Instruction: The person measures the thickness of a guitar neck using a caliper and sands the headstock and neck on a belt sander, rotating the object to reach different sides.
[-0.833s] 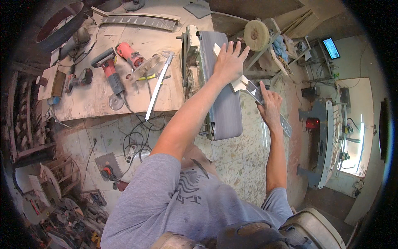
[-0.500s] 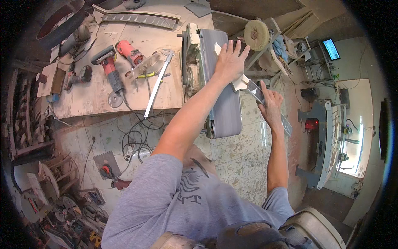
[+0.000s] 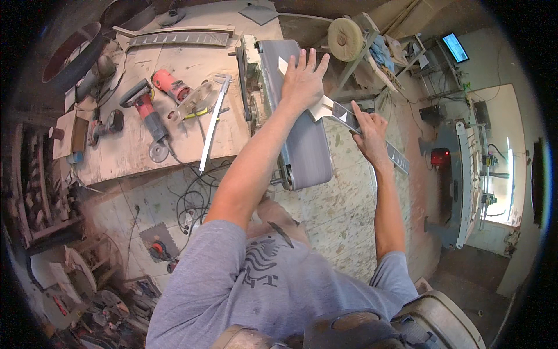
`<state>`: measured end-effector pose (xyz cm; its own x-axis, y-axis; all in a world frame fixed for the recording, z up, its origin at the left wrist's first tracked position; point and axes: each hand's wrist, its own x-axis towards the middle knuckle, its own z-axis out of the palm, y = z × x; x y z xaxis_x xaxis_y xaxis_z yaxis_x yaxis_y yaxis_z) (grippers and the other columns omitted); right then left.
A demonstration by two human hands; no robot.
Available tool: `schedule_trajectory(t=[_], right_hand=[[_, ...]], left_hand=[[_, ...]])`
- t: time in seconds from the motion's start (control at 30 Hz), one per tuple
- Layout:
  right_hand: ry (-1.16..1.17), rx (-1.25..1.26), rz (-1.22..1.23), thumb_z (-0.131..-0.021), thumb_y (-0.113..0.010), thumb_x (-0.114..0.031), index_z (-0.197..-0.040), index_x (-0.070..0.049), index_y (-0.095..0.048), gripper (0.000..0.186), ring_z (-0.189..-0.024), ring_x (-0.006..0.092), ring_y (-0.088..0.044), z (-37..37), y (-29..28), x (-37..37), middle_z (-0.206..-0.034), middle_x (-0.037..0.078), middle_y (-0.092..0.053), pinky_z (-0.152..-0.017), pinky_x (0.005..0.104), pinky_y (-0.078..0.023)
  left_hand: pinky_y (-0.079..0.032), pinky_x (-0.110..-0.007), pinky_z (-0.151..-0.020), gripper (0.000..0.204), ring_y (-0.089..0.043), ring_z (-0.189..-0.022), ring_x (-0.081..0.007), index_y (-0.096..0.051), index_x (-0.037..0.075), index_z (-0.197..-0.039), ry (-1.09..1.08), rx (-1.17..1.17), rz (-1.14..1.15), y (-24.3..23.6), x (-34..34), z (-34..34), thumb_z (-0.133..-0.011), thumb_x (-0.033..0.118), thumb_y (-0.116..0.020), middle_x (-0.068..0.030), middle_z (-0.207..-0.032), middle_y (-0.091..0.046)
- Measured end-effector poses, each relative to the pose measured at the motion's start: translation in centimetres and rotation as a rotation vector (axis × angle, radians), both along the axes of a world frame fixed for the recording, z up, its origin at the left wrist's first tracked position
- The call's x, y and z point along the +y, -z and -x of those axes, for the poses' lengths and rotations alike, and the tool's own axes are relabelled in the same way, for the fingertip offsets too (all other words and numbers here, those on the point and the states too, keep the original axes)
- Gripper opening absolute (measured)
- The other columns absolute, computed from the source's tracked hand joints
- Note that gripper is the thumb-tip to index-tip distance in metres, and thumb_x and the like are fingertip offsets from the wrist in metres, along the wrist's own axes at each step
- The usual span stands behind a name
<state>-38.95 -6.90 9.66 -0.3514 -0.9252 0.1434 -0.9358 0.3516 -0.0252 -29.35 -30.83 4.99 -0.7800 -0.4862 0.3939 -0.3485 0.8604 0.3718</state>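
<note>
A guitar neck (image 3: 346, 118) with a pale wooden headstock and a dark fretboard with light inlays lies slantwise over the belt sander (image 3: 311, 152). My left hand (image 3: 303, 83) rests flat on the headstock end, fingers spread, above the grey sanding belt. Pale wood shows on both sides of that hand. To the right, my right hand (image 3: 372, 134) is closed around the fretted part, its index finger stretched along it. The neck's far end sticks out beyond this hand, past the belt's edge. Contact between wood and belt is hidden under my left hand.
Left of the sander, a dusty workbench (image 3: 192, 142) holds a caliper (image 3: 215, 122), a red angle grinder (image 3: 150, 113), another red power tool (image 3: 170, 84) and a second fretted neck (image 3: 180, 39). A round buffing wheel (image 3: 347, 39) stands behind; cables (image 3: 195, 198) lie on the floor.
The view has shifted, so the bench and sander sit farther left. More of the pale wood shows between my hands. My left hand stays flat; my right keeps its hold.
</note>
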Motion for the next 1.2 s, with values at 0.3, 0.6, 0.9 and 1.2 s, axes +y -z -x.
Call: schedule_trajectory(t=[0.3, 0.6, 0.9, 1.2], right_hand=[[0.016, -0.01, -0.036, -0.07, -0.079, 0.001, -0.16, -0.017, -0.042, 0.099, -0.116, 0.0309, -0.055, 1.4, -0.2, 1.3, -0.122, 0.009, -0.065, -0.112, 0.048, -0.031], [-0.009, -0.003, -0.002, -0.069, -0.078, 0.002, -0.158, -0.017, -0.044, 0.097, -0.114, 0.0301, -0.056, 1.5, -0.1, 1.2, -0.121, 0.009, -0.066, -0.111, 0.0471, -0.032], [0.002, 0.005, -0.045, -0.069, -0.08, 0.002, -0.159, -0.018, -0.044, 0.099, -0.112, 0.0291, -0.055, 0.9, -0.8, 0.9, -0.121, 0.008, -0.065, -0.112, 0.047, -0.032], [-0.066, 0.04, -0.003, -0.07, -0.081, -0.003, -0.159, -0.019, -0.043, 0.097, -0.111, 0.0274, -0.055, 0.9, -0.7, 0.7, -0.115, 0.005, -0.064, -0.108, 0.0488, -0.033]], left_hand=[[-0.019, -0.056, -0.126, 0.075, -0.026, -0.157, -0.0403, -0.026, 0.018, -0.166, 0.015, 0.028, -0.022, 0.4, 1.2, 1.4, -0.095, 0.018, -0.051, -0.0219, -0.169, -0.029], [-0.019, -0.054, -0.127, 0.076, -0.025, -0.157, -0.0406, -0.026, 0.018, -0.167, 0.013, 0.024, -0.056, 0.2, 1.3, 1.1, -0.095, 0.018, -0.05, -0.0224, -0.169, -0.027], [-0.019, -0.053, -0.127, 0.076, -0.025, -0.157, -0.0423, -0.027, 0.018, -0.166, -0.016, 0.022, -0.038, 0.5, 1.3, 1.0, -0.094, 0.019, -0.05, -0.0228, -0.169, -0.028], [-0.023, -0.053, -0.124, 0.079, -0.029, -0.155, -0.0422, -0.026, 0.02, -0.167, -0.04, 0.021, 0.029, 0.9, 0.5, 0.8, -0.094, 0.02, -0.054, -0.0234, -0.168, -0.03]])
